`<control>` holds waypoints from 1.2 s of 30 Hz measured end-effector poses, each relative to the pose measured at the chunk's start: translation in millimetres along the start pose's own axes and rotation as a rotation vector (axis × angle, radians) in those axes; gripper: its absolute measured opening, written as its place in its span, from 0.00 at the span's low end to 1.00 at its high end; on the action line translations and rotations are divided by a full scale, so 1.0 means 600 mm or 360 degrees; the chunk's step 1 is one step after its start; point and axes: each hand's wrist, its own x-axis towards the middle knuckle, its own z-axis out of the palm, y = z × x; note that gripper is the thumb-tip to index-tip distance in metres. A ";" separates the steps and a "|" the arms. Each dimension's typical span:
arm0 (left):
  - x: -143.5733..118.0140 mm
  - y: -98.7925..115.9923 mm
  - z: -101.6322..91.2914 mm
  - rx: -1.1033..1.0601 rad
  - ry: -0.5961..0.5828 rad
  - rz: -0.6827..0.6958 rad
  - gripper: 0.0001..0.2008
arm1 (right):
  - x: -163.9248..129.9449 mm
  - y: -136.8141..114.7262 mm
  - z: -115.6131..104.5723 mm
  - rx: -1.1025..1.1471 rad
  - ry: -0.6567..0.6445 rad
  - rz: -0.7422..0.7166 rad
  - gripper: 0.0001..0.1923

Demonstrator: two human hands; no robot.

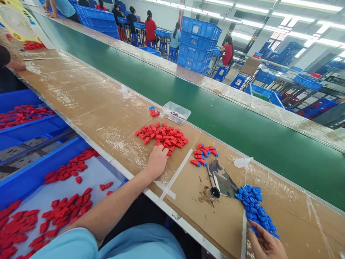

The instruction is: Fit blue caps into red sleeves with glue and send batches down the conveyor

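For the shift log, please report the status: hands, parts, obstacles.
Left hand flat at the red pile, grip unclear. Right hand open at the blue pile. Camouflage roll and assembled parts lie between the piles.

Worktop (88, 108): brown board under glossy, wrinkled clear film. Red parts (161, 136) and blue caps (256, 210): smooth moulded plastic, slight sheen. Tray (176, 112) at the far edge: translucent plastic. Conveyor belt (215, 118): matt green. Camouflage pouch (223, 180): cloth.

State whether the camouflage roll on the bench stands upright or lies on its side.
On its side: the camouflage roll lies flat, its round dark end facing the camera.
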 end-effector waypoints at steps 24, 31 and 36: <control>-0.100 0.083 0.005 -0.1672 -0.0507 0.0605 0.11 | -0.051 -0.138 0.052 0.0811 -0.0162 -0.0430 0.15; -0.129 0.119 0.035 -0.1902 -0.0794 0.0404 0.13 | -0.037 -0.159 0.049 0.0327 -0.0147 -0.0854 0.12; -0.134 0.134 0.055 -0.1964 -0.0809 0.0263 0.10 | -0.023 -0.175 0.051 0.0013 -0.0023 -0.1099 0.12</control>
